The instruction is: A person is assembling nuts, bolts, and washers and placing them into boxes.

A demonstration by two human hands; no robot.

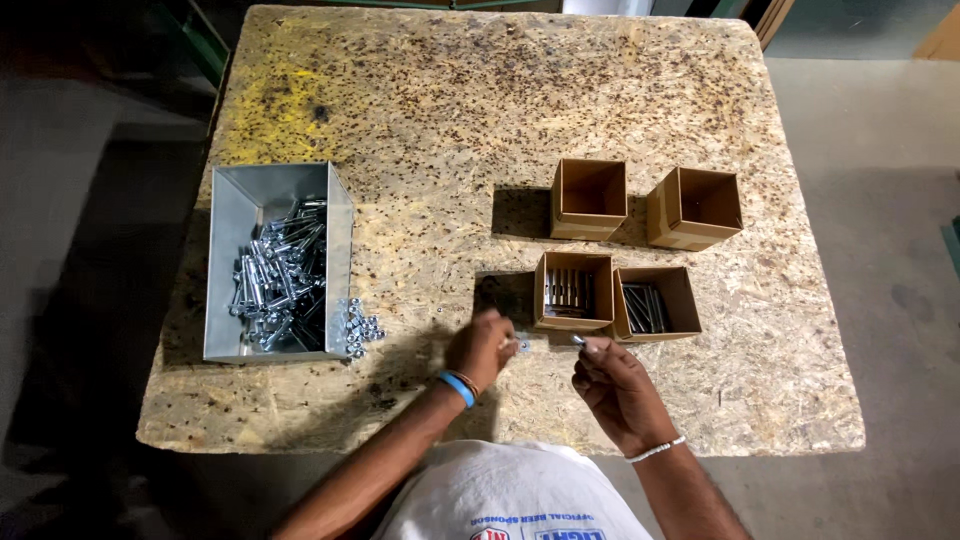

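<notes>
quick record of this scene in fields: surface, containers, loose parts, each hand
surface: chipboard table
bin: grey metal bin at left, holds bolts
loose parts: nuts piled by the bin's near right corner
boxes: four open cardboard boxes; far two look empty, near two hold bolts
left hand: on the table, fingers at a small nut
right hand: pinches a small silver part, bolt or nut unclear

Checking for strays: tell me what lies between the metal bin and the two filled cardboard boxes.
In the head view, a small heap of nuts beside the metal bin, then bare tabletop.
</notes>
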